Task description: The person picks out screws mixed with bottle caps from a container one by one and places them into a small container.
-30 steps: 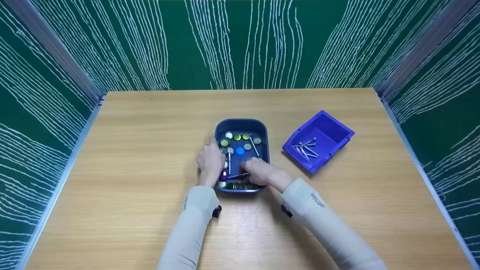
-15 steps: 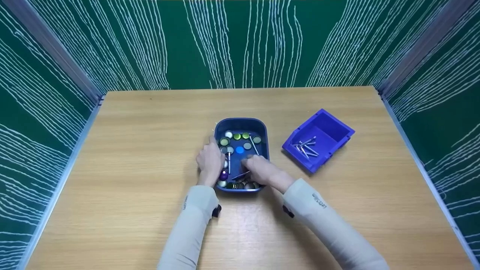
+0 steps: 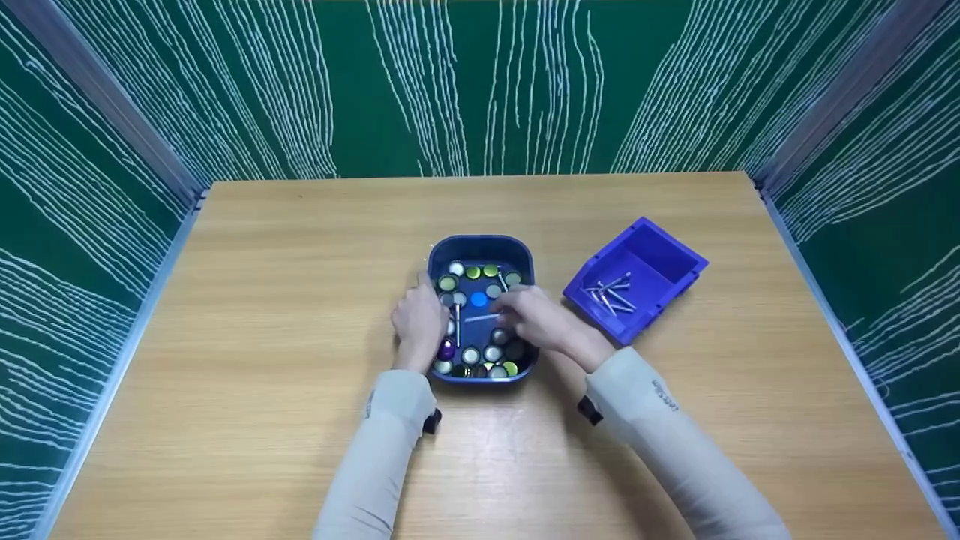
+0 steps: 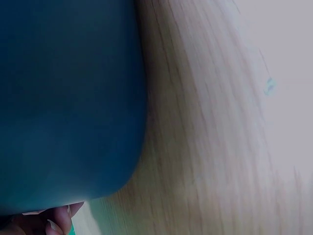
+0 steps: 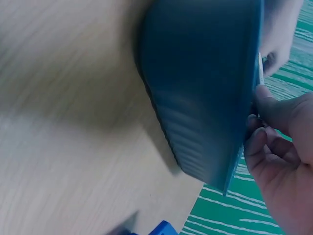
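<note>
A dark blue rectangular tub point(image 3: 482, 238) holds several bottle caps point(image 3: 470, 355) and some metal screws. At the tub's left rim, my left hand point(image 3: 420, 319) grips the side; its fingers point(image 4: 61, 219) show under the tub edge in the left wrist view. My right hand point(image 3: 536, 319) is over the tub's right side and pinches a long silver screw point(image 3: 484, 318) between thumb and fingers. The screw lies nearly level and points left. Another screw point(image 3: 457, 326) stays among the caps near the left hand, and one point(image 3: 502, 280) is partly hidden behind the right hand.
To the right of the tub, an angled purple-blue bin point(image 3: 667, 244) contains several silver screws point(image 3: 613, 294). Both stand on a wooden table point(image 3: 315, 247). Green walls with white streaks point(image 3: 480, 90) rise behind and at both sides.
My right hand has lifted up and to the right from the tub's near part, bringing the screw with it. Caps beneath are now uncovered. My left hand stays at the rim.
</note>
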Demonstrator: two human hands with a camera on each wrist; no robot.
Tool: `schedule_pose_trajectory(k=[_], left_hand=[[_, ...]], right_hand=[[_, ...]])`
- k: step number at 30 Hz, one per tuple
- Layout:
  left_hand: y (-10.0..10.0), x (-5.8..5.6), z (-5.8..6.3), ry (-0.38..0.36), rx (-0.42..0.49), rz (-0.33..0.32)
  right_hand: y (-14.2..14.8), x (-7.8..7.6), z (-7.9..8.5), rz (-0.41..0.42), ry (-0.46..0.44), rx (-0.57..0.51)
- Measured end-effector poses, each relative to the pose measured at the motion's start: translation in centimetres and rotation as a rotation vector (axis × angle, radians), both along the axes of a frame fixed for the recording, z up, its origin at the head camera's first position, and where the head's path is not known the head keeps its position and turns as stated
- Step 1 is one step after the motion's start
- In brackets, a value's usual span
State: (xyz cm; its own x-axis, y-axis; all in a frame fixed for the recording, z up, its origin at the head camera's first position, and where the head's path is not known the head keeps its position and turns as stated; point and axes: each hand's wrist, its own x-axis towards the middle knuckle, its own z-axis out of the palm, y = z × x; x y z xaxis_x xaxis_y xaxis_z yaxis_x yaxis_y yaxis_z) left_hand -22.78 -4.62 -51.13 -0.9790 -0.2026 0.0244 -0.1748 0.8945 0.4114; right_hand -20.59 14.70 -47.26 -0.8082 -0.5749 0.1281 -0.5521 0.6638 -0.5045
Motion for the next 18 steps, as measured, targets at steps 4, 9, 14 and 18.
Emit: schedule_pose_trajectory(k=[4, 9, 14, 18], left_hand=[[0.0, 0.0, 0.0, 0.005, 0.0, -0.004], [-0.1, 0.1, 0.0, 0.016, 0.001, -0.007], [-0.1, 0.0, 0.0, 0.012, -0.004, -0.01], [0.0, 0.0, -0.1, 0.003, -0.006, -0.008]], right_hand=[[0.8, -0.2, 0.3, -0.033, 0.023, -0.036], [2.1, -0.4, 0.6, -0.093, 0.008, -0.089], [3.7, -0.7, 1.0, -0.153, -0.006, -0.127], [5.0, -1.1, 1.3, -0.207, -0.028, -0.152]])
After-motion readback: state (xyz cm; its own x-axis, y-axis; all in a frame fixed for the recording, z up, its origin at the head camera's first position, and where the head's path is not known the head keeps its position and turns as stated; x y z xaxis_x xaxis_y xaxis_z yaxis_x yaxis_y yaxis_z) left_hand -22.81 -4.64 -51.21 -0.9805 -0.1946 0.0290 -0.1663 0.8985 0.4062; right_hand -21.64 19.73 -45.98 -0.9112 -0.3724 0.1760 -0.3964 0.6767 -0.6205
